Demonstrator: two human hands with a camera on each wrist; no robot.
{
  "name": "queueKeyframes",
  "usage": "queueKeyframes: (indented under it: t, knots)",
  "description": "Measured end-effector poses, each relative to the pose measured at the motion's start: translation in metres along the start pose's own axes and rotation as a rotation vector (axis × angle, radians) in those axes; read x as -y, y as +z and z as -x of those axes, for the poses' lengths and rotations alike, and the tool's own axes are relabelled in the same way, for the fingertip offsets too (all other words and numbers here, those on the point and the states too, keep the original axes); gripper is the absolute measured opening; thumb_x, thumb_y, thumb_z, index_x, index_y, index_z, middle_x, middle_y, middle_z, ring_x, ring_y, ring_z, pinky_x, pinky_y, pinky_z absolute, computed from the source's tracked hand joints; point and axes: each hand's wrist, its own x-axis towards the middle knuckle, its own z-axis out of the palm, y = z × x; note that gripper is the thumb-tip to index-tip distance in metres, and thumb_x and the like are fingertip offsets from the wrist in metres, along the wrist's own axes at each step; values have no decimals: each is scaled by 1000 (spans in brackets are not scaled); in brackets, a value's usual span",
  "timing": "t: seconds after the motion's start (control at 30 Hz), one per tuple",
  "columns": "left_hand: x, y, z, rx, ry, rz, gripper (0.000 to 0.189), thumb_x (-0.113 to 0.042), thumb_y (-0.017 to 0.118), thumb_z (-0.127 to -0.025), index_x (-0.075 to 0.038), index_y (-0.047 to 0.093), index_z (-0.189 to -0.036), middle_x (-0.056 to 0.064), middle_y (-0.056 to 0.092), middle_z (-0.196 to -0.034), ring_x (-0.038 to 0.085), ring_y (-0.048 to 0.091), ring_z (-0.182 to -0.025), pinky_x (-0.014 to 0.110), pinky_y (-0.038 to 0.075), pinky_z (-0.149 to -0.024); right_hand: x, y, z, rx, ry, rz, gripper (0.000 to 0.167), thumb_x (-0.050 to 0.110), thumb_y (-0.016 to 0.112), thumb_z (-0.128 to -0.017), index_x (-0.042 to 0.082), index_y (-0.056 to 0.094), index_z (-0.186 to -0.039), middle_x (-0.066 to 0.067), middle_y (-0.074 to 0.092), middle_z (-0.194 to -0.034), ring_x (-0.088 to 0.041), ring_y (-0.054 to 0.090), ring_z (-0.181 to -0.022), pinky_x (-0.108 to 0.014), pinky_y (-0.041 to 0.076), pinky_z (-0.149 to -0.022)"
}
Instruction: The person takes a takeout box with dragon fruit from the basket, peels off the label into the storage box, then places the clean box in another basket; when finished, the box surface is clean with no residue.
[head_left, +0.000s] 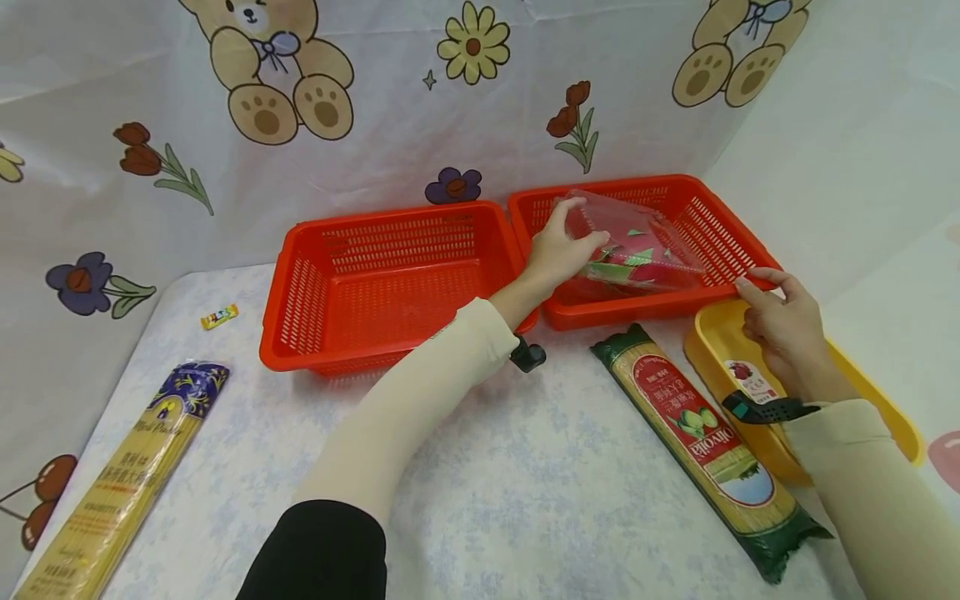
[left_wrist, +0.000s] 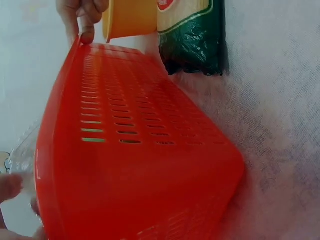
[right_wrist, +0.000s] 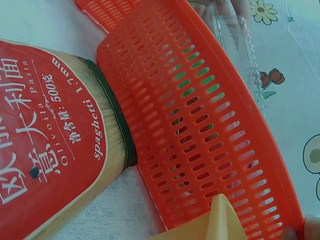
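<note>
My left hand (head_left: 561, 250) reaches into the right-hand red basket (head_left: 637, 311) and grips a clear plastic box (head_left: 645, 242) by its left end. Pink-red and green contents show through the plastic; the box lies tilted inside the basket. With thumb and fingers, my right hand (head_left: 787, 333) pinches the basket's rim at its near right corner. In the left wrist view, the basket wall (left_wrist: 115, 175) hides most of the box and part of the left hand. Through the slots in the right wrist view, green patches of the contents appear.
Another red basket (head_left: 397, 300) stands to the left. A yellow container (head_left: 720, 342) sits under my right hand, beside a red-labelled spaghetti pack (head_left: 690, 433). At the left lie a second spaghetti pack (head_left: 127, 467) and a small yellow wrapped candy (head_left: 219, 317). A patterned cloth hangs behind.
</note>
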Motion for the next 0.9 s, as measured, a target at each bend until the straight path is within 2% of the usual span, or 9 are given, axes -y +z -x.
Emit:
queueKeyframes:
  t: [0.07, 0.13, 0.23, 0.3, 0.37, 0.47, 0.6, 0.77, 0.9]
  knots:
    - [-2, 3, 0, 34, -17, -63, 65, -39, 72, -95, -36, 39, -150, -2, 59, -126, 16, 58, -100, 33, 55, -85, 1, 0, 0, 5, -7, -13, 61, 37, 82, -84, 21, 48, -132, 4, 64, -100, -15, 38, -55, -23, 38, -52]
    - [-4, 5, -1, 60, -34, -136, 67, -41, 71, -96, -37, 35, -152, -1, 58, -133, 18, 57, -108, 36, 54, -89, 1, 0, 0, 11, -6, -20, 61, 36, 82, -84, 21, 48, -132, 4, 64, -99, -15, 38, -55, -23, 38, -52]
    - [-6, 9, -1, 102, -48, -239, 70, -43, 67, -97, -35, 30, -156, 3, 62, -126, 20, 60, -101, 34, 54, -84, 1, 0, 1, 11, -4, -19, 61, 37, 82, -84, 21, 48, -132, 5, 64, -95, -16, 38, -54, -23, 37, -51]
    - [-7, 11, -1, 123, -66, -259, 72, -43, 67, -98, -34, 28, -158, 4, 64, -118, 19, 60, -87, 32, 52, -74, 1, 0, 1, 12, -3, -16, 60, 37, 82, -84, 21, 48, -132, 5, 63, -91, -16, 37, -53, -24, 36, -51]
    - [-8, 13, -1, 156, -102, -224, 73, -41, 67, -99, -34, 25, -159, 6, 64, -106, 19, 56, -70, 30, 49, -62, 1, 0, 1, 13, -5, -12, 60, 36, 81, -85, 20, 48, -131, 4, 63, -87, -16, 36, -52, -24, 35, -50]
    - [-9, 15, 1, 219, -179, -72, 76, -32, 68, -100, -33, 22, -160, 8, 59, -85, 18, 45, -52, 26, 41, -48, 2, -1, 2, 13, -4, -5, 59, 37, 81, -85, 21, 48, -131, 4, 63, -87, -16, 36, -53, -24, 36, -51]
    - [-10, 16, 5, 292, -249, 76, 79, -19, 66, -101, -32, 17, -163, 9, 51, -66, 17, 41, -46, 23, 32, -42, 4, -1, 1, 16, -5, 3, 59, 37, 81, -85, 21, 48, -132, 4, 64, -89, -16, 36, -54, -24, 37, -51]
    - [-11, 18, 5, 283, -267, 45, 78, -17, 63, -103, -33, 17, -164, 10, 52, -66, 18, 42, -49, 23, 31, -44, 5, 1, 1, 22, -8, 7, 60, 37, 80, -85, 21, 47, -132, 4, 63, -89, -16, 36, -54, -24, 36, -51]
    - [-12, 19, 6, 261, -272, -12, 77, -19, 63, -103, -30, 18, -164, 13, 67, -90, 17, 52, -49, 25, 34, -44, 3, 1, 3, 18, 12, 17, 60, 39, 80, -85, 23, 47, -133, 5, 63, -91, -16, 37, -55, -23, 38, -53]
